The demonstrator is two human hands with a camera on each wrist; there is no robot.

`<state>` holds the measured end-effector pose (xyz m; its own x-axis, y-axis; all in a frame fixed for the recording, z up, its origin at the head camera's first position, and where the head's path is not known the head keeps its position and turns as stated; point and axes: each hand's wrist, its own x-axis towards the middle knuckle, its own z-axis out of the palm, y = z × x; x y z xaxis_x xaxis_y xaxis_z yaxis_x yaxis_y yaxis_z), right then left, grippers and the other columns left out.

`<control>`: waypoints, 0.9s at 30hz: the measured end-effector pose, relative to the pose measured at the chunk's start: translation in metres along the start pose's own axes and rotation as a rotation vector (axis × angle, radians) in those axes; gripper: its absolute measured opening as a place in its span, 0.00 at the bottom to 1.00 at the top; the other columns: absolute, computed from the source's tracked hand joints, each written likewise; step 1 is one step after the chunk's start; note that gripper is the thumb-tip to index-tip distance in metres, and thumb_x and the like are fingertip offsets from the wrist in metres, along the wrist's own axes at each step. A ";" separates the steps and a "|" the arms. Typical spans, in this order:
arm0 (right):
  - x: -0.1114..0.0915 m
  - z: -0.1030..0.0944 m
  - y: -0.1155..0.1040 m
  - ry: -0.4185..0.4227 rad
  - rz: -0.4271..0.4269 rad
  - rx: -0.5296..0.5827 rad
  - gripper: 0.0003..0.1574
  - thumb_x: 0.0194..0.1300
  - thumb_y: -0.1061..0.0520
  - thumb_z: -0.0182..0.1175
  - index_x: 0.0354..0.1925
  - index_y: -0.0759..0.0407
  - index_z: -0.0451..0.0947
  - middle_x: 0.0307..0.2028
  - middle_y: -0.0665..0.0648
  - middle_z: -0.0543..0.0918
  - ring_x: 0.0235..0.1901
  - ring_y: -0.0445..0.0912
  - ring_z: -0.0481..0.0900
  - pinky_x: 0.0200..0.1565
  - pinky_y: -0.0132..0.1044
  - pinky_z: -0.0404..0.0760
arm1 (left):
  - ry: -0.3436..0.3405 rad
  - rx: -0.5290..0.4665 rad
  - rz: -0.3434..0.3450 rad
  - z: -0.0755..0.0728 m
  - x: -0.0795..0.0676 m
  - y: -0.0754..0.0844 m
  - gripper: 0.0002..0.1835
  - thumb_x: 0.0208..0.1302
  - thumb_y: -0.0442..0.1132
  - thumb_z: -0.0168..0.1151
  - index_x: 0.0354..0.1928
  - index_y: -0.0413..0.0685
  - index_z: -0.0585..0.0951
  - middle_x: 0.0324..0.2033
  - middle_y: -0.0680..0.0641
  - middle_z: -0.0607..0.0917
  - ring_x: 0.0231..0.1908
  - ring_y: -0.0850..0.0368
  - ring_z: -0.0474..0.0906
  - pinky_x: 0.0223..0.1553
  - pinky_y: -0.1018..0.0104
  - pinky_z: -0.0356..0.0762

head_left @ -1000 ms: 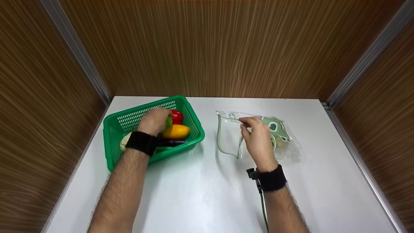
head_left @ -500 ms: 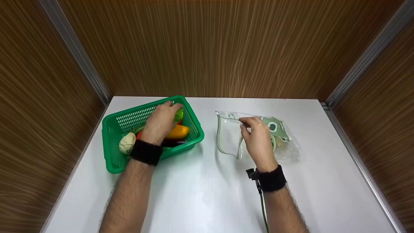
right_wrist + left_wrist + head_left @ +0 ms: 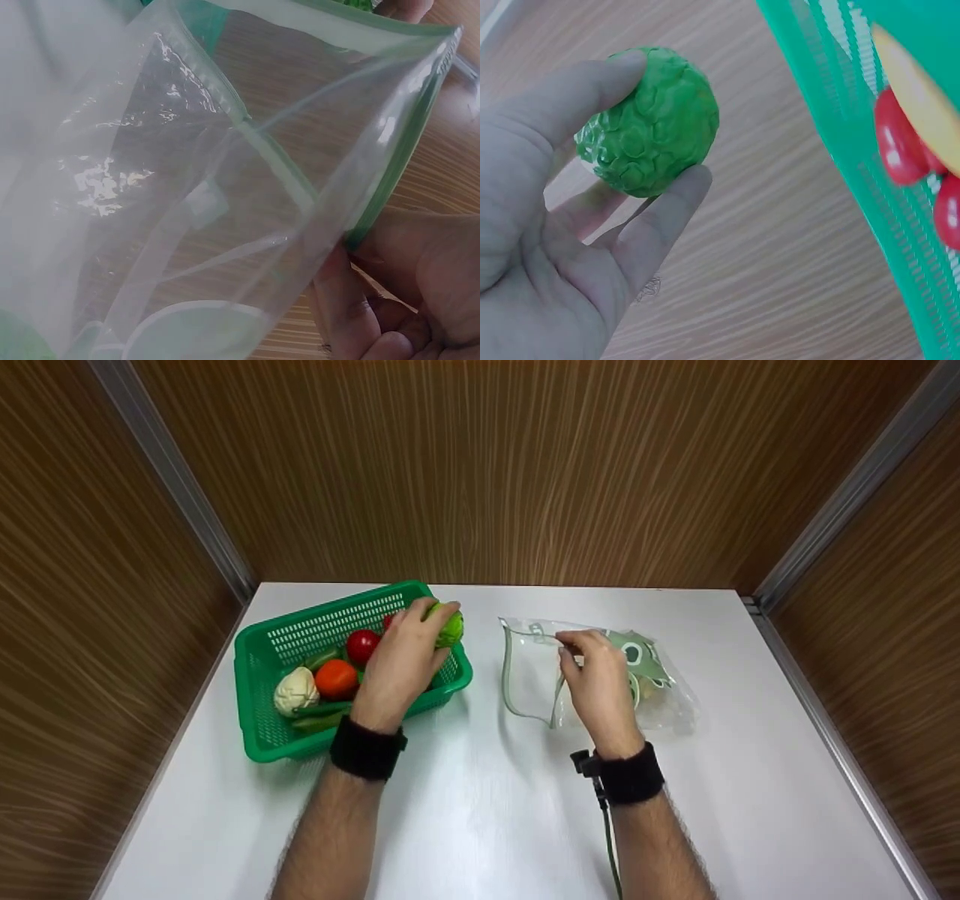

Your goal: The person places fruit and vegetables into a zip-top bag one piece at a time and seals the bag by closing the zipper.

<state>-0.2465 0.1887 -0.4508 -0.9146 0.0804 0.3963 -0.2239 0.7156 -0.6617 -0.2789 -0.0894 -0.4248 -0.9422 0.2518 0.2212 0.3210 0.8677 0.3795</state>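
In the head view my left hand [image 3: 401, 664] is over the right end of the green basket [image 3: 255, 660]. Between its thumb and fingers it grips a round, bumpy green vegetable [image 3: 664, 124], clear of the basket's contents. My right hand [image 3: 600, 682] pinches the green-edged mouth of a clear zip bag [image 3: 529, 671] between thumb and fingers. The bag lies on its side with its mouth spread toward the basket. A green cartoon print [image 3: 637, 656] covers part of it, and a pale yellowish thing inside is only partly visible.
An orange-red round vegetable [image 3: 337, 680], a white cauliflower-like piece [image 3: 295, 691], a red round one [image 3: 363, 646] and several green ones lie in the basket. In the left wrist view, a yellow piece [image 3: 919, 97] and red ones show. A cable [image 3: 611, 847] trails from the right wrist.
My left hand has risen from inside the basket and moved right with the green vegetable, uncovering the red and orange-red ones. My right hand and the bag stay in place.
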 end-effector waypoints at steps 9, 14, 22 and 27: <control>0.000 -0.003 0.000 0.016 0.007 -0.005 0.15 0.82 0.70 0.67 0.61 0.68 0.93 0.56 0.68 0.95 0.58 0.63 0.96 0.62 0.58 0.95 | 0.040 -0.066 0.042 0.025 -0.012 0.029 0.38 0.76 0.37 0.82 0.84 0.62 0.79 0.80 0.40 0.81 0.74 0.34 0.84 0.74 0.37 0.90; -0.001 -0.002 0.000 0.029 0.011 -0.004 0.15 0.82 0.71 0.67 0.60 0.69 0.93 0.55 0.68 0.95 0.57 0.62 0.96 0.62 0.58 0.95 | 0.052 -0.086 0.079 0.040 -0.018 0.039 0.37 0.76 0.37 0.82 0.83 0.62 0.80 0.80 0.39 0.81 0.72 0.34 0.85 0.72 0.39 0.91; 0.000 -0.002 -0.003 0.016 0.043 -0.008 0.14 0.83 0.69 0.66 0.60 0.70 0.92 0.57 0.70 0.94 0.57 0.64 0.96 0.60 0.59 0.96 | 0.013 -0.082 0.121 0.054 -0.024 0.051 0.39 0.76 0.37 0.82 0.84 0.64 0.79 0.81 0.42 0.80 0.75 0.36 0.84 0.75 0.41 0.90; 0.000 -0.003 -0.002 0.025 0.043 -0.007 0.13 0.83 0.68 0.68 0.60 0.70 0.92 0.57 0.70 0.94 0.57 0.64 0.96 0.58 0.58 0.96 | -0.036 -0.066 0.136 0.063 -0.024 0.058 0.39 0.77 0.39 0.82 0.85 0.66 0.78 0.82 0.42 0.80 0.77 0.36 0.83 0.75 0.42 0.90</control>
<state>-0.2447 0.1891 -0.4481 -0.9147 0.1282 0.3834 -0.1823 0.7157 -0.6742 -0.2435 -0.0186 -0.4650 -0.8920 0.3813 0.2429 0.4505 0.7947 0.4069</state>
